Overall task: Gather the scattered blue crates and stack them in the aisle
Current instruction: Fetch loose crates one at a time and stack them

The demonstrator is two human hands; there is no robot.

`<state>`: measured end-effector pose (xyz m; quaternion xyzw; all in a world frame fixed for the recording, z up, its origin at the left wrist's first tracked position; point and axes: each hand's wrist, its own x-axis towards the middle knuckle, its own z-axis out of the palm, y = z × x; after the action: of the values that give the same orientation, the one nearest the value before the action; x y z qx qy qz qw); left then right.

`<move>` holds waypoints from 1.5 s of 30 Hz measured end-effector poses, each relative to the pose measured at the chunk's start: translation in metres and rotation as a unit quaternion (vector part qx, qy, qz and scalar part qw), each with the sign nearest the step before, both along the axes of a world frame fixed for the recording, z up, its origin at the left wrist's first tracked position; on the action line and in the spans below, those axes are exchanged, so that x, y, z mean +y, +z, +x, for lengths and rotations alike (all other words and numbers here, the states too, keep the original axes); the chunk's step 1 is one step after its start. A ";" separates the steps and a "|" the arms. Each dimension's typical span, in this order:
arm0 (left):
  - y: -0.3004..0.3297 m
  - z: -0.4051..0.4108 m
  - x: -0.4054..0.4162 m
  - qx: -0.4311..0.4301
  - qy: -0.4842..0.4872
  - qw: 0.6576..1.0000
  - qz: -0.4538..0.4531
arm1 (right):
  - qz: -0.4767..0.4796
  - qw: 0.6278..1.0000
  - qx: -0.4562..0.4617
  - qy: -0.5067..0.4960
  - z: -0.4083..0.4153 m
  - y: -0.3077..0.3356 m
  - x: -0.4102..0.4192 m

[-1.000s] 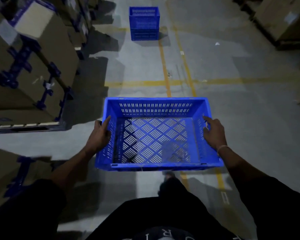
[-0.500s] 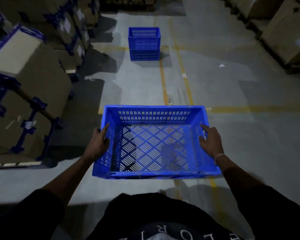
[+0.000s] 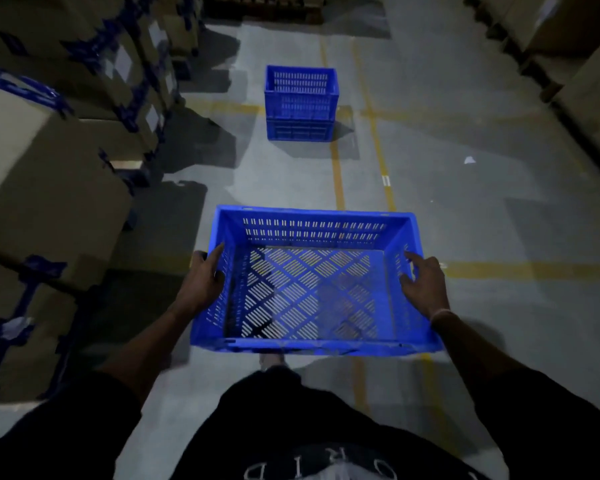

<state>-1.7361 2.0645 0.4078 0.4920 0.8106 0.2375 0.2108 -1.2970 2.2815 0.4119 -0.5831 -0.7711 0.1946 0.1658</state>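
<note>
From the head camera I see both hands carrying a crate (image 3: 312, 282) above the floor (image 3: 482, 220). My left grip (image 3: 201, 282) wraps the crate's left wall, thumb over the rim and inside, the other fingers hidden on the outside. My right grip (image 3: 425, 285) holds the right wall, thumb inside, fingers spread along the rim; a thin band sits on that wrist. The crate hangs level between the two grips, open side up, and its slotted bottom holds nothing.

Ahead of the grips, well apart from them, a stack (image 3: 300, 103) of blue crates stands on the floor; I cannot tell how many are in it. It sits just left of two yellow lines (image 3: 378, 157) that run down the aisle and pass under the held crate.

Left of the left grip stand cardboard boxes (image 3: 45, 188) with blue tape. More boxes (image 3: 575, 64) stand far right of the right grip. A white scrap (image 3: 469, 160) lies on the floor ahead and right. Below the crate, dark clothing fills the lower frame.
</note>
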 end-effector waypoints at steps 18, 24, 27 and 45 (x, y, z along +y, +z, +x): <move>0.012 -0.229 0.368 0.026 -0.018 0.999 -0.009 | 0.013 0.999 0.042 -0.017 -0.223 -0.006 0.358; 0.015 -0.276 0.503 0.041 -0.020 0.999 -0.011 | 0.005 0.998 0.051 -0.024 -0.274 -0.008 0.500; 0.016 -0.303 0.566 0.038 -0.015 0.999 -0.011 | 0.010 0.999 0.046 -0.017 -0.300 0.002 0.568; -0.031 -0.495 0.925 -0.025 -0.023 0.999 -0.027 | -0.036 0.997 0.013 -0.062 -0.499 -0.028 0.898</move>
<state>-2.2313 2.9899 0.3771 0.4985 0.7998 0.2232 0.2491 -1.7957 3.1793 0.3844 -0.6329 -0.7237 0.2194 0.1660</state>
